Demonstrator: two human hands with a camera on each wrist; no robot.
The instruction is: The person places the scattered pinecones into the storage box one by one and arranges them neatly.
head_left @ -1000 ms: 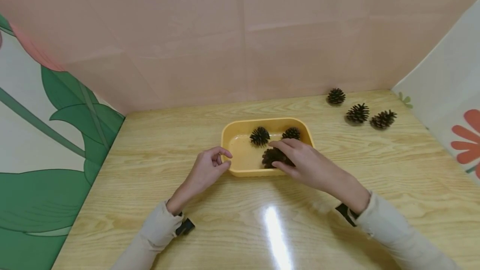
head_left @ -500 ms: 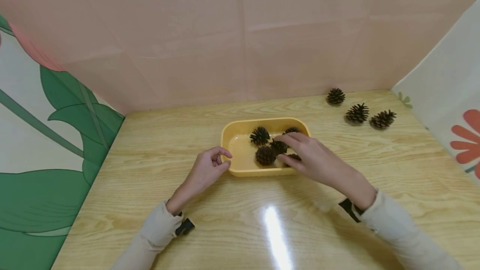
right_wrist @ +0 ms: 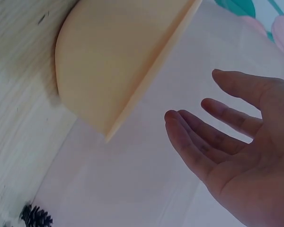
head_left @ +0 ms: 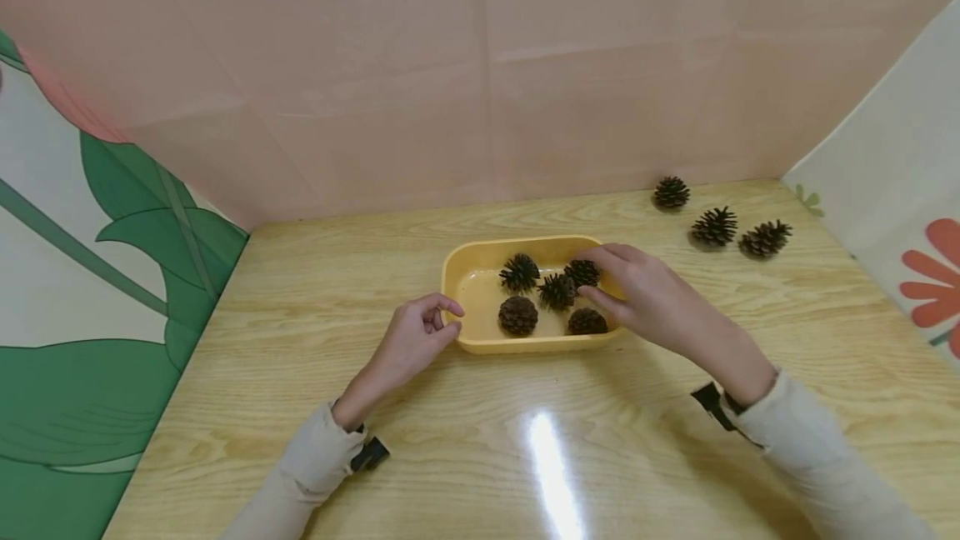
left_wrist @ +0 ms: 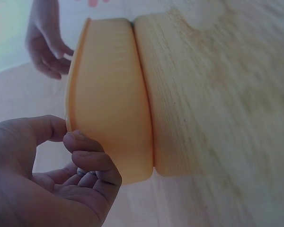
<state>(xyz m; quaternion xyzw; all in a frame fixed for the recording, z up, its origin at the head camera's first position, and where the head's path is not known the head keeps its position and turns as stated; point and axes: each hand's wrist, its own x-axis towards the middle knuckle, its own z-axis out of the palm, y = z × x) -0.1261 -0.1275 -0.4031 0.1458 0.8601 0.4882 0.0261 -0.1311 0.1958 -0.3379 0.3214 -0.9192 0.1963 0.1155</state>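
A yellow rectangular plastic tray [head_left: 536, 347] with rounded corners sits on the table, several dark brown pine cones [head_left: 518, 316] spread over its floor. At its left end my left hand [head_left: 411, 340] pinches the rim between thumb and forefinger; the left wrist view shows the fingertips on the rim of the tray [left_wrist: 109, 94]. My right hand [head_left: 660, 300] is over the right end, fingertips close to a pine cone [head_left: 582, 272] in the back right corner. Seen from the right wrist, that hand [right_wrist: 241, 151] has spread, relaxed fingers and nothing between them.
Outside the tray, three pine cones stand at the back right of the wooden table [head_left: 315, 290]: one near the back edge [head_left: 672, 192], one in the middle [head_left: 715, 227] and one further right [head_left: 766, 238]. A pink cloth [head_left: 375, 90] rises behind the table.
My right hand has let go of the pine cones in the tray and moved right; they now lie apart, with one front left and one front right. My left hand has stayed at the rim.
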